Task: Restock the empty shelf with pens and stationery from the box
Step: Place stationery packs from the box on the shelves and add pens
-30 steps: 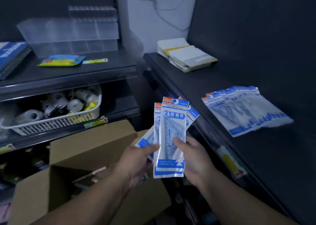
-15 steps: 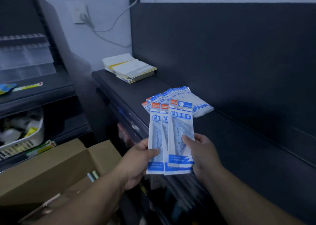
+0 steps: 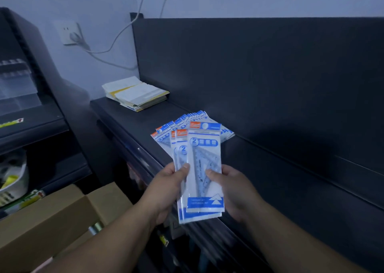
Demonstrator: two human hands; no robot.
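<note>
Ruler packets: I hold a small fan of blue-and-white packets (image 3: 204, 169) upright in front of me, above the front edge of the dark shelf (image 3: 133, 123); each has an orange corner label and a circled 2 near the top, with a clear set square inside.
My left hand: my left hand (image 3: 166, 191) grips the left edge of the fan, thumb pressed on the front of the packets, fingers behind.
My right hand: my right hand (image 3: 234, 191) grips the right edge of the front packet, thumb on its face, fingers wrapped behind.
Packets on the shelf: a spread stack of the same packets (image 3: 225, 132) lies flat on the shelf, just behind the tops of the ones I hold and partly hidden by them.
Paper stack: a pile of white and yellow booklets (image 3: 135, 94) sits at the far left end of the shelf, against the back panel, well apart from the packets.
Box: the open cardboard box (image 3: 52, 220) stands at lower left, below the shelf, beside my left forearm.
Wall: a white socket (image 3: 69, 33) with a plugged-in cable.
</note>
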